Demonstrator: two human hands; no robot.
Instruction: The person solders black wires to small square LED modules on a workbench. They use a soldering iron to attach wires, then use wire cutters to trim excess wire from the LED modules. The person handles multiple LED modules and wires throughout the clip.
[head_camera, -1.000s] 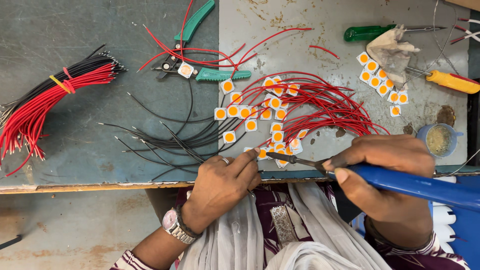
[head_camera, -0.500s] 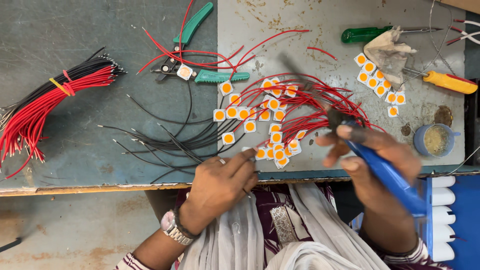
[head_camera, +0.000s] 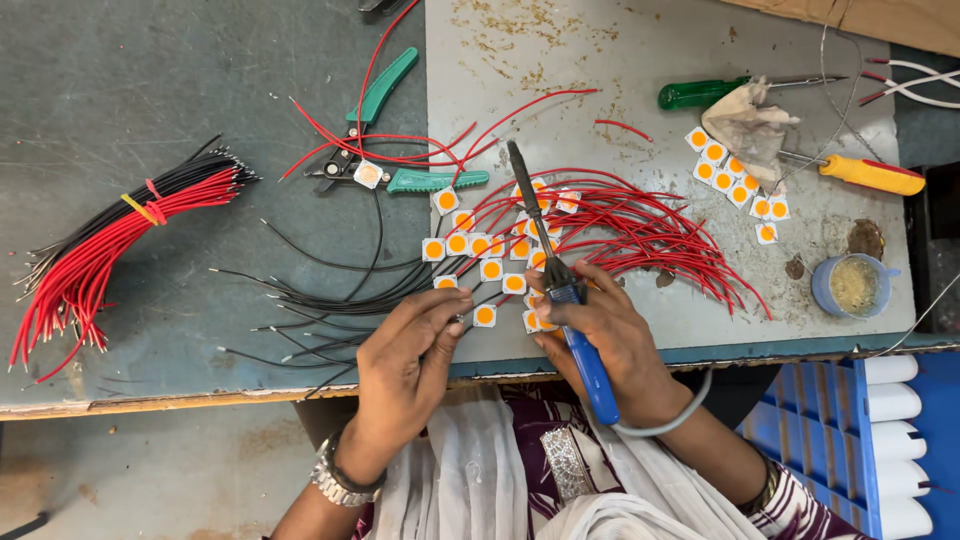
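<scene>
Red wires (head_camera: 640, 225) and green cutters (head_camera: 385, 150) beyond; right hand (head_camera: 600, 335) gripping blue soldering iron (head_camera: 560, 290), left hand (head_camera: 405, 365) loosely curled, fingertips on square LED chip (head_camera: 484, 315)

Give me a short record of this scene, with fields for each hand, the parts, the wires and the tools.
left hand: fingertips on the bench edge, by a small square chip
right hand: holds a blue-handled iron, tip toward the chips
chips: white squares with orange centres, wired red and black
wire bundle: red and black, far left
tools: green cutter, two screwdrivers
pot: blue, right
</scene>
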